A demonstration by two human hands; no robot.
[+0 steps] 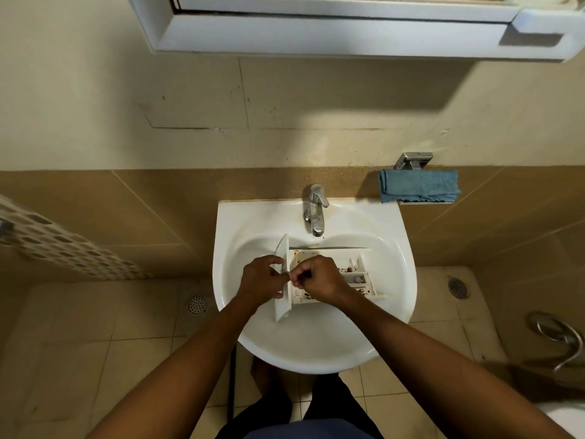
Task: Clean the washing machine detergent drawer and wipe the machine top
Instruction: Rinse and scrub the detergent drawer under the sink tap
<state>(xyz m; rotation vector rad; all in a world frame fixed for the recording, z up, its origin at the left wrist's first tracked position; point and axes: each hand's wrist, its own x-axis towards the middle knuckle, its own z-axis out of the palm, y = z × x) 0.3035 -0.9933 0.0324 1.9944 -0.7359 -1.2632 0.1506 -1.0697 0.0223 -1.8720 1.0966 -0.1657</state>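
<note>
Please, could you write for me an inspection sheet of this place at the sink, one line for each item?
Surface: white sink; the drawer lies across its bowl.
Job's things: detergent drawer, brown stains in its compartments; blue cloth folded on a wall shelf, untouched; washing machine not in view.
Clutter: nothing seen.
Grips: left hand holds the drawer's front panel; right hand is over the drawer with its fingers curled, and what they pinch cannot be told.
Cables: nothing seen; a dark pipe runs down under the sink.
Surroundings: faucet, no water seen running; floor drains in the tiled floor; cabinet above.
</note>
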